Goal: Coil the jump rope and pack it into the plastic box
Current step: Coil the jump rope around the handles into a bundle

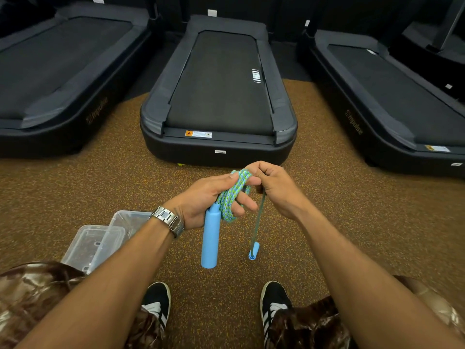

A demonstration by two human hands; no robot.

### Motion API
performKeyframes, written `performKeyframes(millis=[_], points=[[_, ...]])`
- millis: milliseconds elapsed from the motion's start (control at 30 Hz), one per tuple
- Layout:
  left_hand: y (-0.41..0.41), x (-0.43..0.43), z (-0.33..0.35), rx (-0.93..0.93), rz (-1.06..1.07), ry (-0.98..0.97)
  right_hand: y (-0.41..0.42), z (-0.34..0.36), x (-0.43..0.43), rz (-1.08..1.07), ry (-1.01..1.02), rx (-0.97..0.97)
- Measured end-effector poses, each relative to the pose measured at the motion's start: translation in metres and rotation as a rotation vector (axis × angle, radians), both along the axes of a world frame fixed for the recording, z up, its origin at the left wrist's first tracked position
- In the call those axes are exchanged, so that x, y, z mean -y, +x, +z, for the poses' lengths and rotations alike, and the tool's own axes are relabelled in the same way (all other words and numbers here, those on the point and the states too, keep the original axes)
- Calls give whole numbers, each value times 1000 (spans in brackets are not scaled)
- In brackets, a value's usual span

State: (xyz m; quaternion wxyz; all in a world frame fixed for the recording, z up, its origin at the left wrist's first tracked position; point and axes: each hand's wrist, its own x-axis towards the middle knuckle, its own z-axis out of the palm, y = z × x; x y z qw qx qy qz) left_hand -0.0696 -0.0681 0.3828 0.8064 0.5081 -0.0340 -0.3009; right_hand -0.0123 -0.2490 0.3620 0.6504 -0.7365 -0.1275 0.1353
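The jump rope (232, 195) is blue-green braided cord, wound in several loops around the fingers of my left hand (208, 197). One light blue handle (210, 239) hangs straight down from that hand. My right hand (273, 185) pinches the free strand right beside the coil. That strand drops down blurred to the second blue handle (253, 254), which dangles above the floor. The clear plastic box (94, 244) lies on the floor at lower left, partly behind my left forearm, with its clear lid (128, 219) leaning beside it.
Three black treadmills stand ahead: one at centre (219, 96), one at left (57, 76), one at right (392, 96). Brown speckled floor (364, 210) lies around me. My knees in patterned shorts and two black shoes (157, 303) are at the bottom.
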Motion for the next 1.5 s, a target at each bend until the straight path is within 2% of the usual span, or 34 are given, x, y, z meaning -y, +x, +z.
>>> performKeyframes(millis=[167, 333, 400, 500, 667, 933, 1100, 1233, 1367, 1500], points=[[-2, 3, 0, 46, 66, 22, -4, -12, 1, 2, 32, -67], [0, 3, -1, 45, 102, -109, -14, -22, -5, 82, 17, -190], [2, 2, -1, 69, 122, -93, -16, -25, -9, 117, -28, -201], [5, 2, 1, 115, 163, -25, -18, -24, -11, 124, 15, -212], [9, 2, 6, 152, 188, 58, -17, -19, -8, 15, 59, -146], [20, 7, 11, 174, 321, 52, -28, -21, -11, 205, -108, -258], [26, 10, 9, 280, 383, 220, -34, -9, -18, 280, -183, -240], [33, 5, 3, 344, 346, 417, -30, 6, -11, 268, -253, -135], [35, 3, -2, 401, 305, 542, -26, 12, -8, 260, -157, -57], [35, 2, -4, 440, 300, 603, -26, 13, -7, 245, -77, -68]])
